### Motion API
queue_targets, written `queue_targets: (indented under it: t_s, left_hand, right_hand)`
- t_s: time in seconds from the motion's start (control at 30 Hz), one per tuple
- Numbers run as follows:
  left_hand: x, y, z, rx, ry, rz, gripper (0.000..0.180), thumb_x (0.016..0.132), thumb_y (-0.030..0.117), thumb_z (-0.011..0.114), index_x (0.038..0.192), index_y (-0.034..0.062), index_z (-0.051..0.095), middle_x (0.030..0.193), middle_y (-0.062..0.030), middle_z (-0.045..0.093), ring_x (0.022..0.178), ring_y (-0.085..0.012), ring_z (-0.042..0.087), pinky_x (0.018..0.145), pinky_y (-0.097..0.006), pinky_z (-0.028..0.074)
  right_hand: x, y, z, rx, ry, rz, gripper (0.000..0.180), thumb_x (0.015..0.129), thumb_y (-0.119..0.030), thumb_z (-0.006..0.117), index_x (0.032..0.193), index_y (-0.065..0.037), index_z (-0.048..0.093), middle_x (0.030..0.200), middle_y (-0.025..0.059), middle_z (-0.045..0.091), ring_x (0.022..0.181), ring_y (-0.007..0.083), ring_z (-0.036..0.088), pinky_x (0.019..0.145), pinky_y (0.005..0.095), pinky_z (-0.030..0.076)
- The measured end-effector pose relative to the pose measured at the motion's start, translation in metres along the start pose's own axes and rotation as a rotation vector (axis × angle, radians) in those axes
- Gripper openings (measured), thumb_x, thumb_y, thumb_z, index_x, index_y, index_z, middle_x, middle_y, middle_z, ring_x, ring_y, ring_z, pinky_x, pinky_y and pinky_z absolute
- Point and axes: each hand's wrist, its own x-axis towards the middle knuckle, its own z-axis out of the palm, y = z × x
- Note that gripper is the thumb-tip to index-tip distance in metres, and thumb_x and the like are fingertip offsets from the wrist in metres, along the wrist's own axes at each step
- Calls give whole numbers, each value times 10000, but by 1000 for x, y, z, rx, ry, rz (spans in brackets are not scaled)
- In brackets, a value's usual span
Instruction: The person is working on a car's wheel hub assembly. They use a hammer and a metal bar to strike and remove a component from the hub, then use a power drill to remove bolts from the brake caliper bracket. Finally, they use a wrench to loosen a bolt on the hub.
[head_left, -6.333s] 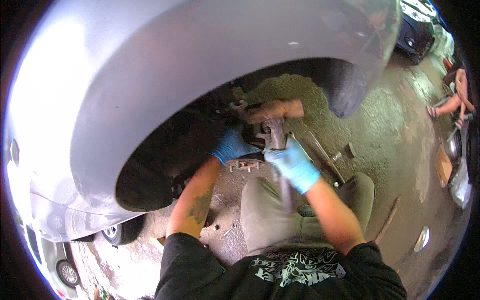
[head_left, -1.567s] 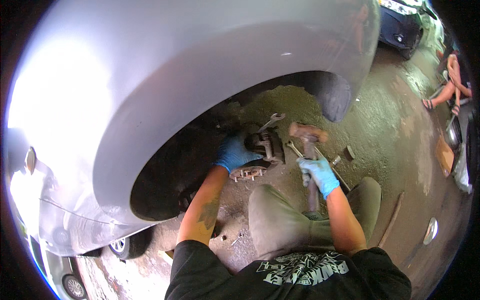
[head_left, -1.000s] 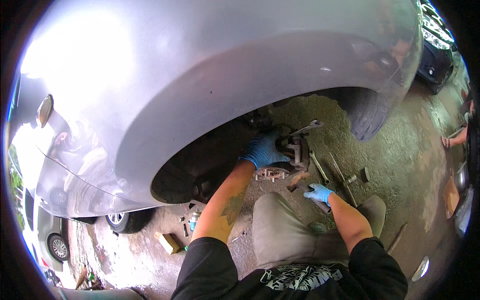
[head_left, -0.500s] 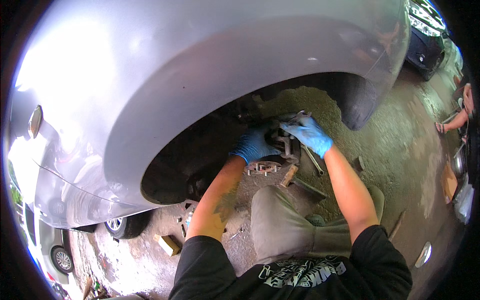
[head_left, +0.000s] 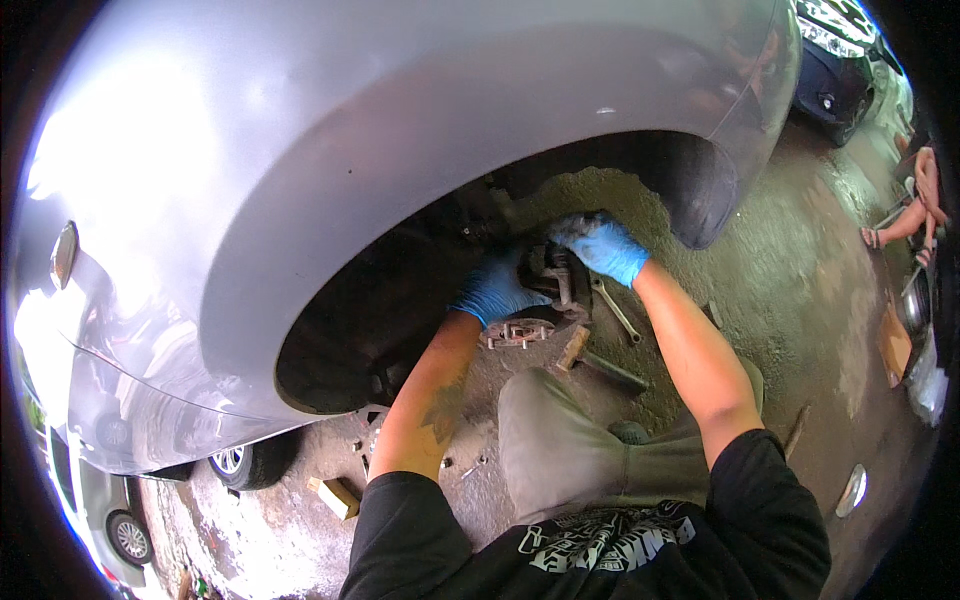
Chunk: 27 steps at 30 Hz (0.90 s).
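Inside the wheel arch of a silver car, both blue-gloved hands are at a dark, greasy metal brake part that stands above the wheel hub with its studs. My left hand lies against its left side, fingers curled around it and partly hidden behind. My right hand grips its upper end from the right, its dirty fingertips bent over the top. Just right of the part, a combination wrench rests on the ground. A hammer with a wooden-looking block end lies nearer to my knee.
The car's fender arches over my arms, its lip close above my hands. At the left, a small box and loose nuts lie on wet ground near another wheel. At the far right a person's bare leg shows beside cardboard.
My right hand has shifted slightly left and rolled further over the top of the part; a shiny metal end by its fingers no longer shows. The view has moved slightly.
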Motion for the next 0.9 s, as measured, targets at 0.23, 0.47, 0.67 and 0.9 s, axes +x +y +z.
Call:
queue_targets:
  t_s: [0.23,0.47,0.67,0.9]
  left_hand:
    - [1,-1,2,-77,10,6,899,609,425,864,1355,97,485,1259,-235,586,1162,-381,576,1001,-426,469]
    - [-10,-28,11,45,-119,-148,835,620,516,841,1276,78,565,1229,-239,603,1122,-393,593,970,-427,484]
    - [7,1,-1,82,-145,-105,865,636,527,845,1284,27,564,1246,-232,607,1139,-359,600,990,-413,478]
    - [-15,-24,5,79,-68,-113,760,617,492,838,1190,47,611,1148,-237,636,1059,-407,611,923,-427,496]
  right_hand:
    - [-40,-69,-61,-57,330,-203,223,974,-257,517,1049,-129,684,1010,106,697,839,327,676,701,408,561]
    - [-158,56,-103,-583,-15,573,357,972,-339,481,885,-29,635,764,220,638,718,417,630,652,512,504]
    - [-389,209,16,-338,-729,1015,270,835,-255,626,1008,-76,729,1074,198,680,961,377,675,801,451,530]
    - [-317,137,21,-173,-521,943,402,845,-403,637,1045,-57,685,1074,214,673,1058,384,632,889,447,500]
